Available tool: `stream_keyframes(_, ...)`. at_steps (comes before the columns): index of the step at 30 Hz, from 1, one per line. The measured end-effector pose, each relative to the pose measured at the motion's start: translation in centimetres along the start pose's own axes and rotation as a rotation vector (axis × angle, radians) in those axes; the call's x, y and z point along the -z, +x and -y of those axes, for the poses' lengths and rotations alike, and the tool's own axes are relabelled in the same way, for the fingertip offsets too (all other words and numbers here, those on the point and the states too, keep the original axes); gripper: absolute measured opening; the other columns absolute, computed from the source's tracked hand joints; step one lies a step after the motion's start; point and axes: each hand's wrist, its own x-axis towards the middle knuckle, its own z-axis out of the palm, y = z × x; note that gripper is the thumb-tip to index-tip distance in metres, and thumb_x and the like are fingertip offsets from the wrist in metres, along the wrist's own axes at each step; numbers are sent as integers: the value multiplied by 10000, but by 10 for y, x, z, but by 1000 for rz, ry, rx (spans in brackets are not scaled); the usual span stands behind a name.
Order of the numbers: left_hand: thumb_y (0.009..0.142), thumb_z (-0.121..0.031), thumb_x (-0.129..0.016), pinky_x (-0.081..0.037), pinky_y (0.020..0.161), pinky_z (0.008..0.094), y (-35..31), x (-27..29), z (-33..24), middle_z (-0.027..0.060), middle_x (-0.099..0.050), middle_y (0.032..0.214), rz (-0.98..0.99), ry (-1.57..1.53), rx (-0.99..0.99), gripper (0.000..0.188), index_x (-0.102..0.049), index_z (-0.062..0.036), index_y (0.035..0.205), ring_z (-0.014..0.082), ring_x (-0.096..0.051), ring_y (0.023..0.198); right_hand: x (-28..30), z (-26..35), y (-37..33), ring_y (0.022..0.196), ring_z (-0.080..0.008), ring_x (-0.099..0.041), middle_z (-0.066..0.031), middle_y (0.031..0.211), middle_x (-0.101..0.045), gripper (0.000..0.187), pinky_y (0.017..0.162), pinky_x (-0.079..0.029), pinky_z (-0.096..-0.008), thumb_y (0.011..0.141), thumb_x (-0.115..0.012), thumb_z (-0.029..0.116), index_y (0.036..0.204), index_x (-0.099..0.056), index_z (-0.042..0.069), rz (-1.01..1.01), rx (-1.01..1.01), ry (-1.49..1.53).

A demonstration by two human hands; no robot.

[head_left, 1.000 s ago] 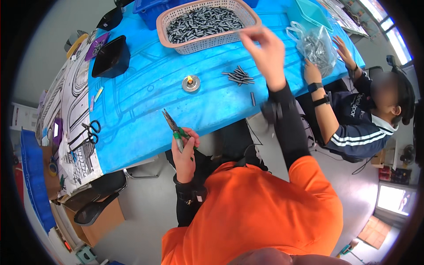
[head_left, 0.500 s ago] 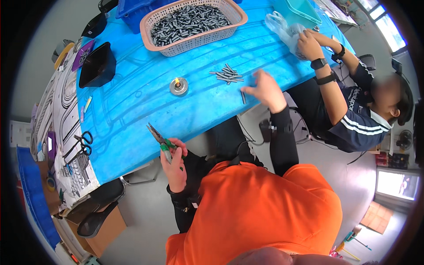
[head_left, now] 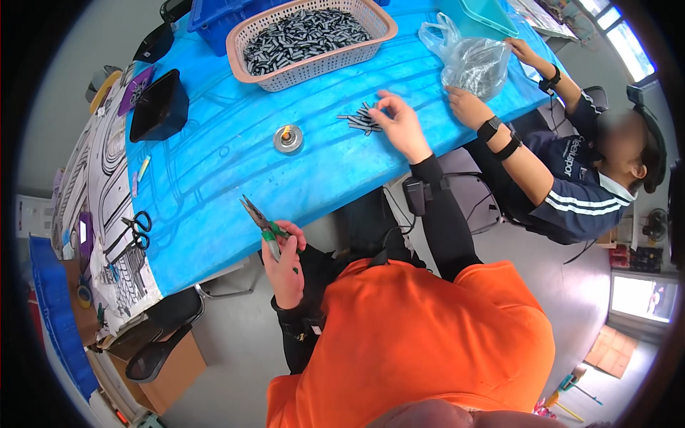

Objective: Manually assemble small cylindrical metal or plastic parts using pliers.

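Observation:
My left hand [head_left: 285, 267] is closed around green-handled needle-nose pliers [head_left: 258, 220], held up near the table's front edge. The jaws point up and left, with their tips slightly parted. Just right of a small pile of grey-and-black short rods [head_left: 360, 120] is my right hand [head_left: 403, 128]. Its thumb and forefinger are apart, and I see nothing between them. The hand covers the pile's right side. On the table left of the pile stands a small round metal burner [head_left: 288, 139] with an orange glow at its centre.
A pink perforated basket [head_left: 321, 60] full of similar pieces stands at the back. Black bin [head_left: 158, 107] and scissors [head_left: 137, 230] lie to the left. At the right, a co-worker's hands [head_left: 471, 107] touch a clear plastic bag [head_left: 479, 68], near a teal tub [head_left: 485, 21].
My right hand has moved left and farther in, to the pile. A lone rod below it no longer shows there. The co-worker's hands have spread apart around the bag. My left hand barely moved.

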Motion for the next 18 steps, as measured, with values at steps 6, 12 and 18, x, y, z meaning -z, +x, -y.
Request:
stream_keyframes(6, 880, -61, -536, -383, 673, 277, -1, 1, 4, 82, -538, 913, 2, -28, 3, 241, -498, -4, 1110, 151, -483, 780, -40, -2, -15, 930, -298, -648, -168, 1167, -625, 173, 812, -492, -351, 822, -675, 142, 865, -547, 33, 47, -66, 131)
stream_keyframes(12, 879, -17, -531, -404, 679, 259, 0, -1, 4, 82, -556, 921, -4, -45, 17, 210, -497, -1, 1086, 138, -497, 768, -45, 27, -30, 1021, -230, -607, -161, 1230, -596, 166, 845, -476, -323, 847, -656, 104, 907, -518, 33, 216, -74, 220)
stream_keyframes(18, 871, 19, -534, -403, 683, 252, 0, 1, 8, 64, -555, 919, -13, 13, 65, 215, -504, -13, 1082, 120, -493, 777, -22, 43, -34, 766, -182, -590, -79, 846, -625, 123, 688, -468, -287, 757, -739, 75, 841, -661, 29, -115, -23, 83)
